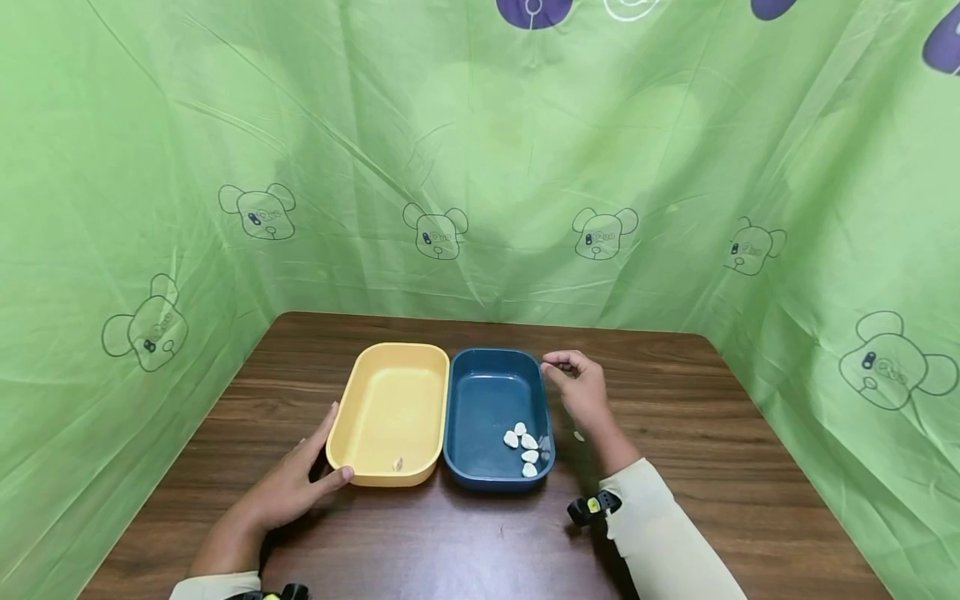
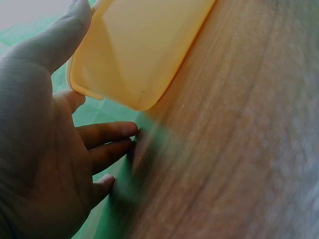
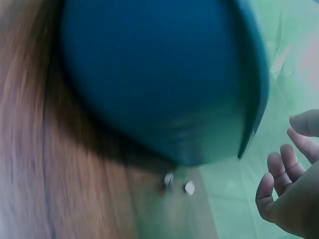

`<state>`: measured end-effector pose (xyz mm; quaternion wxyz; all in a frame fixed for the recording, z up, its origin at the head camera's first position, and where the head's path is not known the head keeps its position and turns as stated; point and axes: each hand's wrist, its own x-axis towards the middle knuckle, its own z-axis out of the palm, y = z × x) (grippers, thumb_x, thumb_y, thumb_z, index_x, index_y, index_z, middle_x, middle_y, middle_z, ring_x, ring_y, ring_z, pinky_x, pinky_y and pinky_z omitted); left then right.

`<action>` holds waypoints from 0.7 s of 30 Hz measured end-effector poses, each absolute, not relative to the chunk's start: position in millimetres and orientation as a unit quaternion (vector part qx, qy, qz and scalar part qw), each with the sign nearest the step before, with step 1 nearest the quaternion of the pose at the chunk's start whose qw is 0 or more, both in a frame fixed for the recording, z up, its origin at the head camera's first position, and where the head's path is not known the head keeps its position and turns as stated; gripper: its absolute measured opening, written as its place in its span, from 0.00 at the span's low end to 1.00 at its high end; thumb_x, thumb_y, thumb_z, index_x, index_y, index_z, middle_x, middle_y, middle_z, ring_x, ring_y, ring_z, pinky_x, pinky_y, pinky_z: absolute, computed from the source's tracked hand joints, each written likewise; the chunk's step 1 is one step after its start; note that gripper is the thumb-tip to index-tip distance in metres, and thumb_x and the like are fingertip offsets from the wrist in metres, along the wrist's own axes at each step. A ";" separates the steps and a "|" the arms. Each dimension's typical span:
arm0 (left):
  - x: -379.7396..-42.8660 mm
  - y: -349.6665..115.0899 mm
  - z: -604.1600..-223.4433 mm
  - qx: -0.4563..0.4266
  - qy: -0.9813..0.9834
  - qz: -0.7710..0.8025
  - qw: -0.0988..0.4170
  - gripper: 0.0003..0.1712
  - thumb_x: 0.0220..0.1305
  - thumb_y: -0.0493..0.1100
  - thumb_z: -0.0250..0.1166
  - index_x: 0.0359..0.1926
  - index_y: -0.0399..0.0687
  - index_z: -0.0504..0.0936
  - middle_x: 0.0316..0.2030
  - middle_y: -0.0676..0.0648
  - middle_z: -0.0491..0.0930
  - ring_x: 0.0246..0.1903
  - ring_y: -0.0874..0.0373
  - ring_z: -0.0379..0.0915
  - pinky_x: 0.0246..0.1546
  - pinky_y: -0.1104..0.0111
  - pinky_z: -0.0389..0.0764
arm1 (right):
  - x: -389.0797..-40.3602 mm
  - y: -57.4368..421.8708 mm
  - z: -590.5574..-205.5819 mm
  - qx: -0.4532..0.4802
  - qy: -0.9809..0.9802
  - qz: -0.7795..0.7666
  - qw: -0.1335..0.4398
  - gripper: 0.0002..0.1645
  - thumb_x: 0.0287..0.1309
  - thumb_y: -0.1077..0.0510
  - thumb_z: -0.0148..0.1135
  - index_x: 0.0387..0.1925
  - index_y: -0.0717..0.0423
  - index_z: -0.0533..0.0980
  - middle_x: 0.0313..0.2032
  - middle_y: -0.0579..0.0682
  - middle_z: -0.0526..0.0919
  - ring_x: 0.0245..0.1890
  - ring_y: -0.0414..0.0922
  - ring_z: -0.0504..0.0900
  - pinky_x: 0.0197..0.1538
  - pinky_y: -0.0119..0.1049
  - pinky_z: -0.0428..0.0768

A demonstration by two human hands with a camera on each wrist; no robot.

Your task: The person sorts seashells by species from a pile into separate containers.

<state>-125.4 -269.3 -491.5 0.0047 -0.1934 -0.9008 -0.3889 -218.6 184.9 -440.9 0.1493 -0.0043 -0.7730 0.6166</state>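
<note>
The step in hand seems to be steadying: the left hand (image 1: 288,489) spreads wide against the near left corner of the yellow tray (image 1: 390,408), where a pale fragment (image 1: 397,464) lies right of the thumb. Further right of those fingers, the blue tray (image 1: 491,404) holds five white pieces (image 1: 528,442) — small and rounded. A loose piece (image 1: 578,436) lies nearer than the right fingers — lifting it would call for drawing back and a light pinch. Farthest, the right hand (image 1: 583,396) has thumb and forefinger narrow, nothing visible between, by the blue rim.
</note>
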 end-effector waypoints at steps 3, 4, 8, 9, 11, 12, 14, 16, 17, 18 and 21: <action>-125.9 -269.4 -492.1 -0.193 -0.902 -0.385 0.005 0.62 0.73 0.52 0.72 0.91 0.57 0.38 0.84 0.27 0.54 0.80 0.20 0.54 0.70 0.23 0.61 | -223.1 193.3 -448.7 -0.020 -0.787 0.598 0.152 0.11 0.69 0.67 0.71 0.49 0.71 0.87 0.51 0.69 0.87 0.41 0.35 0.79 0.45 0.22 0.77; -126.0 -269.5 -492.3 -0.193 -0.902 -0.385 0.005 0.62 0.73 0.52 0.72 0.91 0.57 0.38 0.84 0.27 0.54 0.80 0.21 0.55 0.70 0.23 0.62 | -224.2 196.0 -451.4 -0.024 -0.793 0.590 0.148 0.11 0.70 0.67 0.71 0.50 0.71 0.87 0.51 0.68 0.88 0.41 0.35 0.79 0.45 0.22 0.76; -125.9 -269.9 -492.7 -0.192 -0.903 -0.385 0.005 0.63 0.73 0.52 0.72 0.91 0.58 0.37 0.84 0.27 0.54 0.80 0.20 0.55 0.70 0.23 0.62 | -228.1 204.7 -461.6 -0.027 -0.816 0.563 0.127 0.11 0.71 0.66 0.70 0.50 0.70 0.86 0.50 0.67 0.88 0.41 0.37 0.78 0.45 0.24 0.76; -125.8 -269.9 -492.8 -0.192 -0.902 -0.385 0.005 0.63 0.73 0.52 0.73 0.91 0.59 0.38 0.84 0.27 0.54 0.80 0.20 0.54 0.70 0.23 0.62 | -229.1 206.3 -463.5 -0.027 -0.821 0.558 0.121 0.11 0.71 0.66 0.70 0.50 0.70 0.86 0.49 0.67 0.88 0.41 0.37 0.78 0.45 0.24 0.76; -126.0 -270.0 -492.9 -0.193 -0.902 -0.386 0.004 0.63 0.73 0.52 0.73 0.91 0.59 0.37 0.85 0.27 0.53 0.80 0.19 0.54 0.70 0.22 0.61 | -231.4 209.4 -467.4 -0.023 -0.830 0.547 0.109 0.11 0.71 0.65 0.70 0.50 0.69 0.86 0.48 0.66 0.89 0.41 0.39 0.79 0.45 0.25 0.77; -126.2 -270.0 -492.9 -0.192 -0.902 -0.386 0.004 0.63 0.73 0.52 0.73 0.91 0.59 0.37 0.85 0.27 0.53 0.80 0.19 0.54 0.70 0.22 0.61 | -232.4 210.7 -469.4 -0.019 -0.835 0.541 0.104 0.10 0.72 0.65 0.70 0.49 0.69 0.86 0.47 0.66 0.89 0.41 0.40 0.80 0.46 0.26 0.77; -126.2 -270.2 -493.2 -0.191 -0.902 -0.388 0.003 0.63 0.73 0.52 0.73 0.91 0.60 0.37 0.85 0.27 0.53 0.80 0.19 0.53 0.70 0.22 0.61 | -234.6 212.3 -472.4 -0.015 -0.843 0.529 0.093 0.10 0.72 0.65 0.69 0.49 0.68 0.86 0.46 0.64 0.89 0.42 0.41 0.81 0.46 0.27 0.78; -126.3 -270.3 -493.4 -0.190 -0.902 -0.389 0.002 0.63 0.73 0.52 0.73 0.91 0.60 0.37 0.85 0.27 0.52 0.80 0.19 0.53 0.70 0.23 0.61 | -236.4 213.7 -475.1 -0.013 -0.852 0.517 0.084 0.09 0.72 0.65 0.69 0.48 0.67 0.87 0.45 0.63 0.90 0.43 0.43 0.83 0.47 0.28 0.79; -126.5 -270.3 -493.5 -0.190 -0.901 -0.389 0.002 0.63 0.73 0.52 0.73 0.91 0.60 0.37 0.85 0.27 0.52 0.80 0.20 0.53 0.70 0.23 0.61 | -237.2 214.2 -476.3 -0.012 -0.855 0.511 0.081 0.08 0.72 0.65 0.68 0.48 0.67 0.87 0.45 0.62 0.90 0.43 0.44 0.83 0.47 0.29 0.79; -126.6 -270.2 -493.4 -0.189 -0.901 -0.390 0.002 0.63 0.73 0.52 0.73 0.91 0.60 0.37 0.85 0.27 0.52 0.80 0.20 0.53 0.70 0.23 0.61 | -238.1 214.4 -477.4 -0.013 -0.859 0.506 0.078 0.08 0.72 0.65 0.68 0.47 0.67 0.86 0.45 0.62 0.90 0.44 0.45 0.84 0.47 0.30 0.79; -126.8 -270.1 -493.4 -0.189 -0.901 -0.390 0.004 0.63 0.73 0.52 0.73 0.91 0.60 0.38 0.85 0.28 0.53 0.80 0.21 0.53 0.70 0.23 0.61 | -240.7 215.5 -479.9 -0.009 -0.867 0.493 0.068 0.08 0.72 0.67 0.68 0.48 0.67 0.86 0.45 0.62 0.89 0.45 0.49 0.84 0.48 0.33 0.79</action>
